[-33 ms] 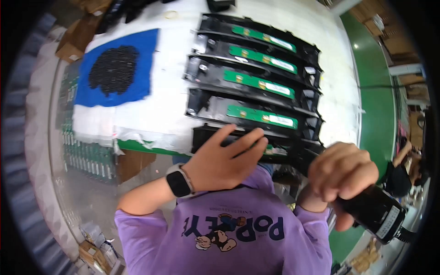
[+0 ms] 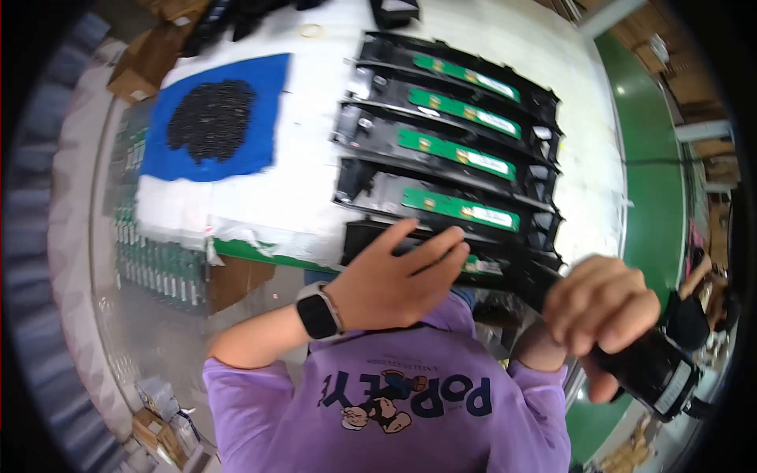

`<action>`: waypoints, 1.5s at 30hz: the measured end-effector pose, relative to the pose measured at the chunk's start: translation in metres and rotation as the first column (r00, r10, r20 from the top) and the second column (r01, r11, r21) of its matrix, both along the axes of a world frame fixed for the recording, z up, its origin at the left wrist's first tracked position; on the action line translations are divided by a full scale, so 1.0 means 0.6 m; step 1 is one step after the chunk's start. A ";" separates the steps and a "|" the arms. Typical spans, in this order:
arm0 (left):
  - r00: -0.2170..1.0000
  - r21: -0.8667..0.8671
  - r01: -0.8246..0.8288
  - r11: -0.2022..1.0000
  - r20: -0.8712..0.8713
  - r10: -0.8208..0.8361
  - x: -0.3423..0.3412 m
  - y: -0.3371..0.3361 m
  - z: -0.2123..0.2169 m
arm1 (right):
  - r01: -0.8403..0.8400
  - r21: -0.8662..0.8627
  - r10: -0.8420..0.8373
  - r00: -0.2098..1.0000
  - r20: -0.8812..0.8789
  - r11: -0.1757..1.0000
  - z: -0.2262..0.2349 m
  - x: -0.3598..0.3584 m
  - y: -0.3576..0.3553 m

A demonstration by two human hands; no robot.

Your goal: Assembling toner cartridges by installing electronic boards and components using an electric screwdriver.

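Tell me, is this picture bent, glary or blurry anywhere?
In the head view, the right edge of the white table bows and the picture's corners go black; in the head view, a glare spot shows on the green floor; in the head view, the green circuit boards and right hand look slightly soft.

cam: head, left fisheye of pair | from: wearer's head | facing: down, purple shirt [image 2: 441, 437] lowermost, surface [image 2: 315, 142] beyond | range: near left grip [image 2: 398, 276], right grip [image 2: 603, 303]

The view is shifting, so the long black plastic housings [image 2: 441, 172] and the flat blue cloth [image 2: 268, 110] are appearing slightly further right
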State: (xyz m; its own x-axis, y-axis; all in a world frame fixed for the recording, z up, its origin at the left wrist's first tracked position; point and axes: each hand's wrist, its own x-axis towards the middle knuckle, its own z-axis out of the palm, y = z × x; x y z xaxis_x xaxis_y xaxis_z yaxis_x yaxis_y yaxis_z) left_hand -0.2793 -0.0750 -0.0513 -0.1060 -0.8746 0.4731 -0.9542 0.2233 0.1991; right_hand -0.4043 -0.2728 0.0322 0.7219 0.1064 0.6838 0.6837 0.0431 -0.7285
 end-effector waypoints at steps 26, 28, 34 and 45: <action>0.395 -0.023 -0.919 0.395 -0.073 0.916 0.313 0.108 0.034 | -0.208 0.088 0.196 0.973 0.123 0.974 0.005 -0.017 -0.010; 0.405 -0.125 -0.911 0.393 -0.094 0.909 0.310 0.107 0.037 | -0.258 0.074 0.247 0.959 0.138 0.963 0.000 -0.011 -0.018; 0.468 -0.202 -0.875 0.441 -0.115 0.876 0.310 0.113 0.030 | -0.183 0.028 0.180 0.980 0.081 0.983 0.005 0.004 -0.009; 0.046 0.155 -0.076 0.985 -0.986 0.159 0.109 0.016 0.057 | 0.040 0.312 -0.101 0.978 0.182 0.949 0.040 0.035 0.033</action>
